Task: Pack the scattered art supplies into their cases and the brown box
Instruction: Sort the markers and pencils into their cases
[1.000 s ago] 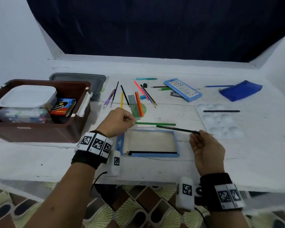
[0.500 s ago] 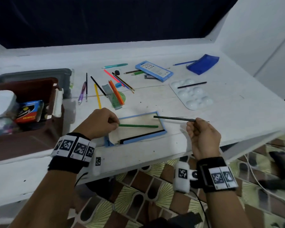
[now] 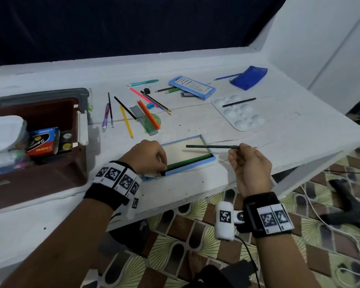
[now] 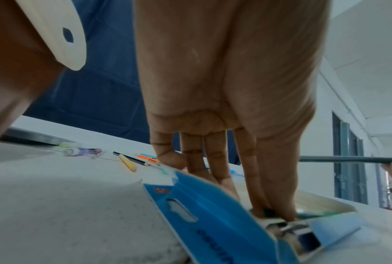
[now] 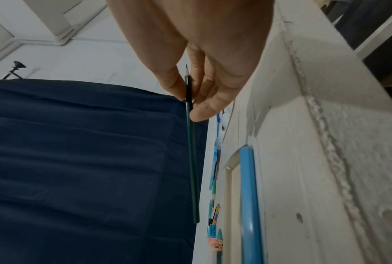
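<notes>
- Pinched between thumb and fingertips of the right hand (image 3: 250, 163), a dark green pencil (image 3: 212, 146) hangs level above the open blue cardboard pencil case (image 3: 190, 165), its sharpened tip sticking out past the fingers to the right.
- Left hand (image 3: 148, 155) bends its fingers down into the near left end of that case, pinching the end of a green pencil (image 3: 188, 160) that lies along the case's near wall, beside a black one.
- Loose coloured pencils and pens (image 3: 133, 113) lie scattered on the white table (image 3: 195, 194) beyond the case, with a white plastic paint palette (image 3: 240, 115) to the right.
- At the left stands the brown plastic box (image 3: 40, 179), which holds a white container and a dark printed packet (image 3: 43, 142).
</notes>
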